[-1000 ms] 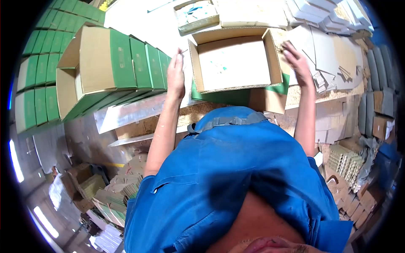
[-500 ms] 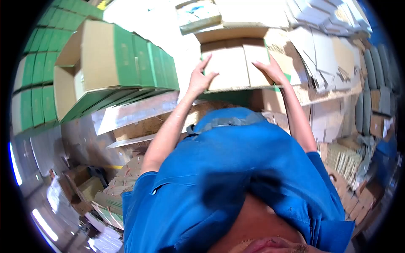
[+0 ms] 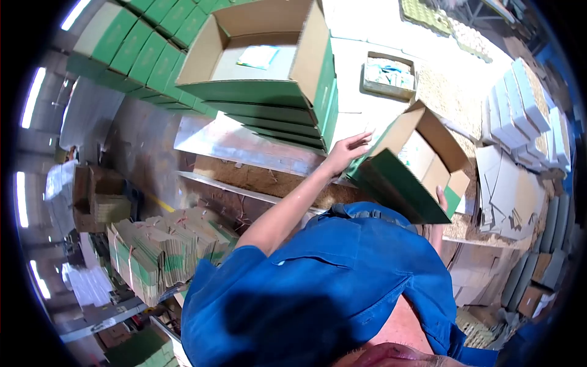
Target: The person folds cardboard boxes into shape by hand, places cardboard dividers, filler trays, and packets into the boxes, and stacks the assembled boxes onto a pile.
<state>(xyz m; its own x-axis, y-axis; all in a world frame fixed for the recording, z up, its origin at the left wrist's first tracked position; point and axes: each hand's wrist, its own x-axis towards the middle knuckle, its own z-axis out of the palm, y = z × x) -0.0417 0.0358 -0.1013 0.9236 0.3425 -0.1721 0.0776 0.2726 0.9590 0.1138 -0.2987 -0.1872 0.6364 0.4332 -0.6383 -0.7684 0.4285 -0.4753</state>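
Nearest, the right hand (image 3: 441,199) clamps the green carton (image 3: 400,186), thumb inside, which tilts at the near edge of the surface (image 3: 350,119). The left hand (image 3: 350,154), fingers apart, is by its left end — contact unclear. Apparent step: shifting the carton — that calls for support at both ends. Beyond, left: a carton stack (image 3: 257,93).

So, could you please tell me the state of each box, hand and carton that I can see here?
Green box in hand: open-topped, tilted.
Right hand: gripping that box's right end.
Left hand: fingers extended, beside its left end; contact unclear.
Top box of the near stack: open, packet lying inside.
Small box: open, holding packets.
Flattened cartons: bundled, tied.
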